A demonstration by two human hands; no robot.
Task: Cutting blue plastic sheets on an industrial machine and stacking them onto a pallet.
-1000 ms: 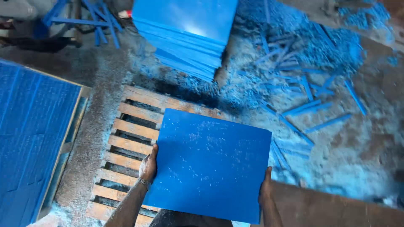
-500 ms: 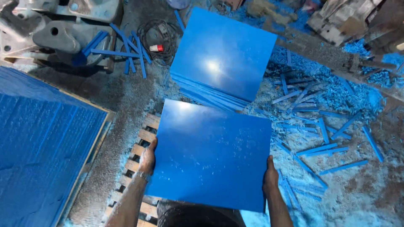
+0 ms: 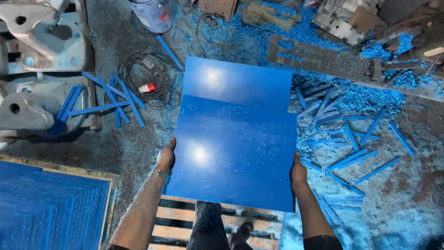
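I hold a glossy blue square sheet (image 3: 233, 153) flat in front of me. My left hand (image 3: 165, 157) grips its left edge and my right hand (image 3: 298, 173) grips its right edge. The sheet hovers over a stack of matching blue sheets (image 3: 236, 78) on the floor and covers the stack's near part. My legs and one foot show below the sheet.
A wooden pallet (image 3: 178, 229) lies under my feet. Another stack of blue sheets (image 3: 48, 210) sits at lower left. Blue offcut strips (image 3: 356, 153) and shavings litter the floor at right. A grey machine (image 3: 37, 69), a coiled cable (image 3: 138, 78) and a bucket (image 3: 152, 14) stand farther off.
I have stepped forward with the sheet. It now overlaps the near part of the stack ahead, and the pallet has dropped to the bottom of the view.
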